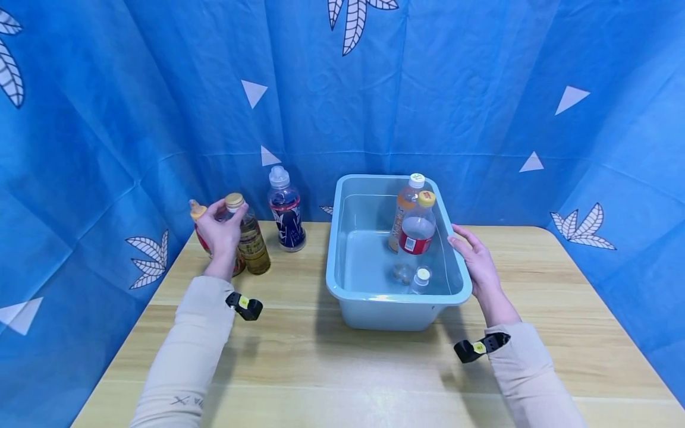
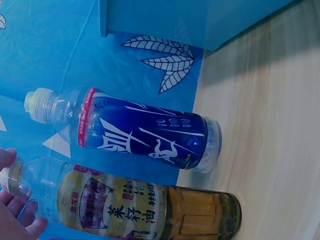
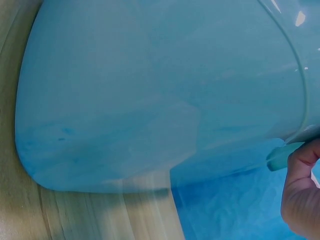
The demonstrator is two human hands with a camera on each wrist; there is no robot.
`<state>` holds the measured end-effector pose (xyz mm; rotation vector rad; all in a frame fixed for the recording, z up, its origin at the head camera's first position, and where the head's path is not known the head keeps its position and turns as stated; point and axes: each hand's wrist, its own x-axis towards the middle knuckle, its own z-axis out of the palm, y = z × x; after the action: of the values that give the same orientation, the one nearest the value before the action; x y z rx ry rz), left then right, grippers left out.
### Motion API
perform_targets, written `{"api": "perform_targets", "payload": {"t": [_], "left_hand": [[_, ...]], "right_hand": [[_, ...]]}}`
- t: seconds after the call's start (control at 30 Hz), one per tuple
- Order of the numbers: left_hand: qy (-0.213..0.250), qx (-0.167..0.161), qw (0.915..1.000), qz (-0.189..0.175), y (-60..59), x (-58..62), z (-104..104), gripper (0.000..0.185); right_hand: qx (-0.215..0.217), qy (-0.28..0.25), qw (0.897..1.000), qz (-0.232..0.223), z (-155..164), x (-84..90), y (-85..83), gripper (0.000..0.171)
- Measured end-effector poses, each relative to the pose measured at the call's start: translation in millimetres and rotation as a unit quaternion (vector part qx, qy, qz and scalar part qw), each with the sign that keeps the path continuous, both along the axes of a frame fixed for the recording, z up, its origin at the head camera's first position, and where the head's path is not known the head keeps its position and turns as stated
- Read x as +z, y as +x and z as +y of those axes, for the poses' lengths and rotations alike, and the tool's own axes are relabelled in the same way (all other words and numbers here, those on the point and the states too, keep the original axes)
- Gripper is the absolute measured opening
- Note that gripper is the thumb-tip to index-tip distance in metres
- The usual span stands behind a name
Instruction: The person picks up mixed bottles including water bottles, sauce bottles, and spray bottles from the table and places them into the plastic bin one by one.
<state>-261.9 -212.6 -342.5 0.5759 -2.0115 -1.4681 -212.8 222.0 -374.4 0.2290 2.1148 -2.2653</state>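
Observation:
My left hand (image 1: 218, 235) grips a cooking oil bottle (image 1: 253, 246) by its neck, just under the gold cap. The bottle stands upright on the table, with amber oil low inside and a yellow label in the left wrist view. Partly hidden behind this hand is a red bottle with an orange pointed cap (image 1: 197, 210). At the right, my right hand (image 1: 476, 261) holds the side rim of a light blue plastic bin (image 1: 385, 315), with the thumb over the edge. The right wrist view shows mostly the bin's outer wall and part of that hand.
A blue-labelled sports drink bottle (image 1: 289, 220) stands between the oil bottle and the bin. Inside the bin are an orange drink bottle (image 1: 401, 217), a clear bottle with a red label (image 1: 416, 242) and a white-capped bottle (image 1: 421, 278). A blue curtain (image 1: 342, 107) hangs behind the wooden table (image 1: 299, 368).

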Motion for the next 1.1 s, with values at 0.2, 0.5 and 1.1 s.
{"api": "perform_targets", "payload": {"t": [0.2, 0.5, 1.1], "left_hand": [[0.007, 0.014, 0.9999, -0.005, 0.7, 0.6, -0.1, 0.054], [0.009, 0.028, 0.9995, -0.014, 3.0, 3.2, 0.4, 0.054], [-0.024, -0.032, 0.9991, 0.011, 25.2, 37.1, 17.1, 0.06]], "right_hand": [[0.001, -0.015, 1.0, -0.001, -0.3, 1.0, 0.4, 0.058], [0.004, -0.029, 1.0, 0.008, -1.6, 2.3, 0.2, 0.058], [0.01, -0.021, 1.0, 0.0, 0.7, 1.8, 0.7, 0.06]]}}
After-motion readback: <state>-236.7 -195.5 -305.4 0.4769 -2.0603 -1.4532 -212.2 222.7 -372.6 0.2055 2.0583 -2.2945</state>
